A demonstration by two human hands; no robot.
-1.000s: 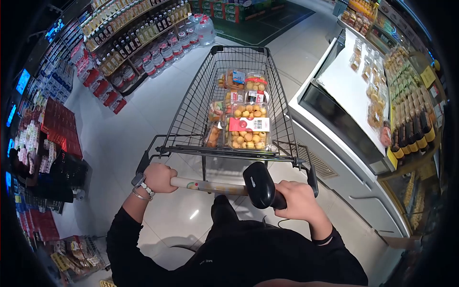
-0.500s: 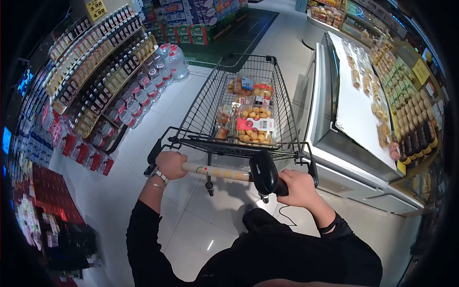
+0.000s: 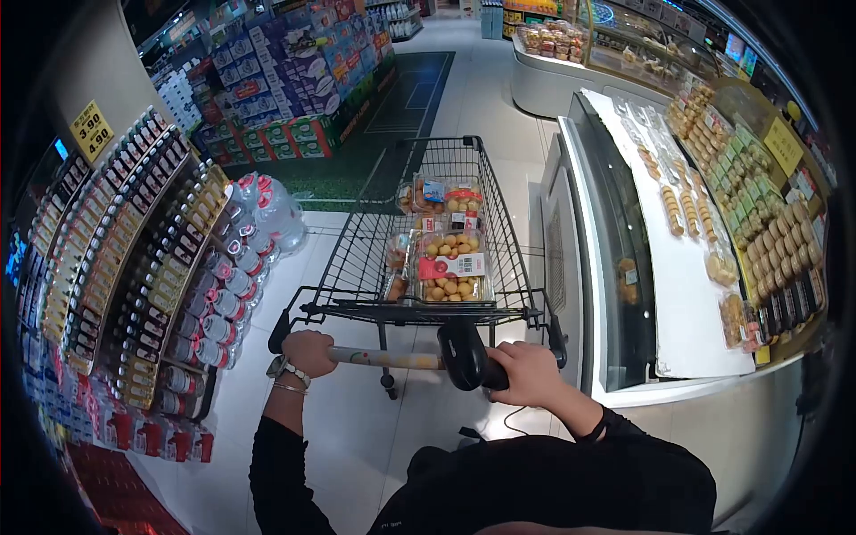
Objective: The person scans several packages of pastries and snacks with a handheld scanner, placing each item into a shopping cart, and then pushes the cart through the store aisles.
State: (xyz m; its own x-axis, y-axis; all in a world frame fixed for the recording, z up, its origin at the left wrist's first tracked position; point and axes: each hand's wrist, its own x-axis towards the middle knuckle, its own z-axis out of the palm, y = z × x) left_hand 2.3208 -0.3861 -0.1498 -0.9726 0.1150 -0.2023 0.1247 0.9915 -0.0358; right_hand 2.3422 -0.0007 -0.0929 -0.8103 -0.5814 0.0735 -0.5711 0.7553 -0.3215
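Both my hands grip the handle [image 3: 388,358] of a black wire shopping cart [image 3: 412,313]. My left hand [image 3: 308,354], with bracelets at the wrist, is wrapped round the handle's left end. Toward the right end, my right hand [image 3: 526,374] is closed on a dark part of the handle, beside a black scanner-like device [image 3: 462,355] mounted there. Inside the basket lies a clear box of small round yellow fruit [image 3: 452,267] with a red and white label. More clear food packs [image 3: 446,193] sit farther forward; their exact contents are hard to make out.
On the left stand a bottle shelf [image 3: 134,241] with a yellow price sign [image 3: 92,132] and large water bottles [image 3: 272,214]. A white-topped display counter [image 3: 669,267] with packed baked goods runs close along the right. Ahead are stacked cartons [image 3: 285,71] on a green mat [image 3: 348,174].
The cart has advanced along the aisle, and the bottle shelf and counter look nearer. My view has tilted up, showing more of the aisle ahead. Both hands keep their grip.
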